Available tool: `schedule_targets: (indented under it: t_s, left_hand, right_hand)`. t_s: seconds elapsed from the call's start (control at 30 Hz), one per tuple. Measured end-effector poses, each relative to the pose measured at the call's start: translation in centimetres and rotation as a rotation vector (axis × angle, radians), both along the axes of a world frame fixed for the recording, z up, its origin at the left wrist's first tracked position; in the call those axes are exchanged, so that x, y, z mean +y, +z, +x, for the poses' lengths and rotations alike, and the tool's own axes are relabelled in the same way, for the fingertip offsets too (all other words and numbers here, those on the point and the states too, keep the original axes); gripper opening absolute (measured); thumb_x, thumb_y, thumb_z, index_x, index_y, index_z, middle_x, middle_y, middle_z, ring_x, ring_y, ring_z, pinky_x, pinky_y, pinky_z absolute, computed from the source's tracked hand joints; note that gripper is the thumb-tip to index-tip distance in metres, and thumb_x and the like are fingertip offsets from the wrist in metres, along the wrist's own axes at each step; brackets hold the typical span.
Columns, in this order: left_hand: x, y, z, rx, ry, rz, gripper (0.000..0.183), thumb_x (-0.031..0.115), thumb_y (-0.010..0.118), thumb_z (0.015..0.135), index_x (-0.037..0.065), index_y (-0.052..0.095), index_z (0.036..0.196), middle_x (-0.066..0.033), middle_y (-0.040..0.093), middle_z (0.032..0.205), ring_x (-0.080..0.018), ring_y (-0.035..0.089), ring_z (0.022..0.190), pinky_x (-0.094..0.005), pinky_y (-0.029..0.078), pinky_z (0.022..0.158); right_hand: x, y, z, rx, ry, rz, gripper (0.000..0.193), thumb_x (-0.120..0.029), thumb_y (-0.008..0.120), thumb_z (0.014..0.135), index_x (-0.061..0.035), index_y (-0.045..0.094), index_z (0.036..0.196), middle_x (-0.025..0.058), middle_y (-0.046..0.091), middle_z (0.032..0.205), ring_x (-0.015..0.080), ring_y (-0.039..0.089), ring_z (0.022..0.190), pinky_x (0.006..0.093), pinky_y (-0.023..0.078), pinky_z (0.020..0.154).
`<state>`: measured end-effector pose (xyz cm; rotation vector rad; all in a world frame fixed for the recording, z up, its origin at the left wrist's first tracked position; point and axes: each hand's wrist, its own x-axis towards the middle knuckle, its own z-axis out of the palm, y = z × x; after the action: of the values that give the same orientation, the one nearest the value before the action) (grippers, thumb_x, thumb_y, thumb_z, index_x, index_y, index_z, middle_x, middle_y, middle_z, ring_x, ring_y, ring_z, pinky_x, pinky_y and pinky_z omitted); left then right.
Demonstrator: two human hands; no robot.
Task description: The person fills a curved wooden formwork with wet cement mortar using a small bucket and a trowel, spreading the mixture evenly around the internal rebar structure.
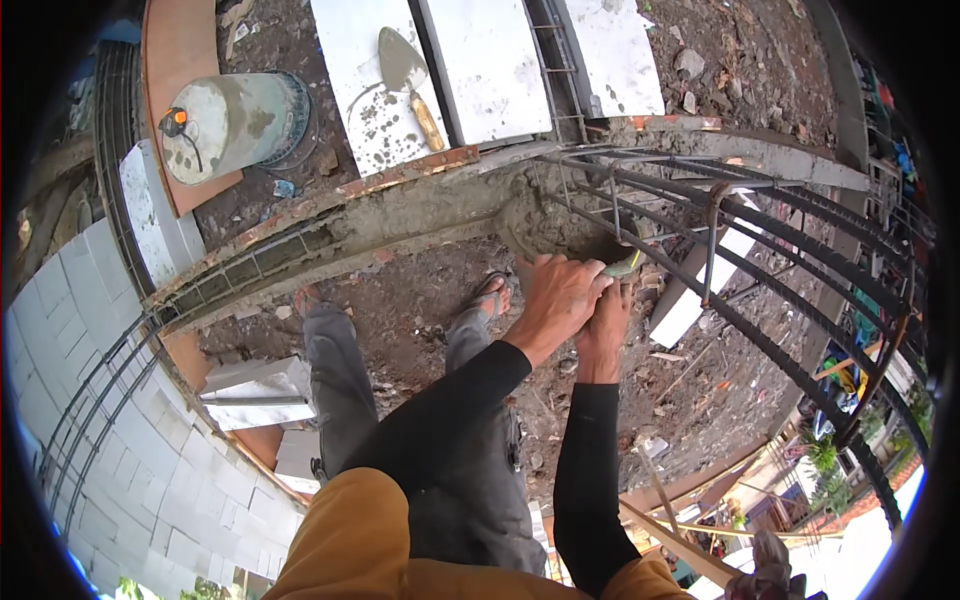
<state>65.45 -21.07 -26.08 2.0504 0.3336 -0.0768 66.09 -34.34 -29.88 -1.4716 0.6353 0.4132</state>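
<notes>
My left hand (pixel 560 300) and my right hand (pixel 605 325) are close together, fingers closed at the near side of a mortar-smeared, rounded container (pixel 515 228). It looks tilted against the concrete beam (pixel 420 222), and its exact kind cannot be made out. Wet grey mortar (pixel 550 215) fills its far part, with a dark hollow nearer the bars. By my fingertips shows a small grey-green piece with a yellow edge (pixel 625 265). My grip partly hides the container's near side. Steel reinforcing bars (pixel 740 240) with bent ties pass just right of my hands.
A pointing trowel (pixel 405 75) lies on white panels beyond the beam. An upturned mortar-stained bucket (pixel 225 130) with an orange-black tape measure (pixel 174 123) on it stands far left. A white block wall (pixel 130 420) rises at left; rubble (pixel 700 390) covers the ground at right.
</notes>
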Motion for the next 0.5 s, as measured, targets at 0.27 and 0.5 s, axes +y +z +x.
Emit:
schedule_targets:
  t_s: [0.27,0.5]
  left_hand:
    - [4.8,4.0,-5.4,0.312,-0.058,-0.349,0.036,0.031,0.057,0.097,-0.002,0.069,0.108,-0.0250,0.067,0.086,-0.0438,0.065,0.084,-0.0485,0.050,0.074]
    - [10.6,5.2,-8.7,0.446,0.057,-0.274,0.041,0.034,0.057,0.098,-0.002,0.066,0.116,-0.0272,0.067,0.094,-0.0418,0.067,0.089,-0.0437,0.051,0.077]
  right_hand:
    - [-0.1,3.0,-7.5,0.190,-0.150,-0.180,0.026,-0.024,0.056,0.102,-0.0053,0.042,0.115,0.0097,0.057,0.105,0.0195,0.061,0.093,0.0373,0.058,0.074]
    - [6.8,3.7,-11.3,0.307,-0.050,-0.033,0.054,-0.022,0.059,0.101,-0.0012,0.033,0.143,0.0159,0.053,0.128,0.0223,0.056,0.109,0.0373,0.056,0.083]
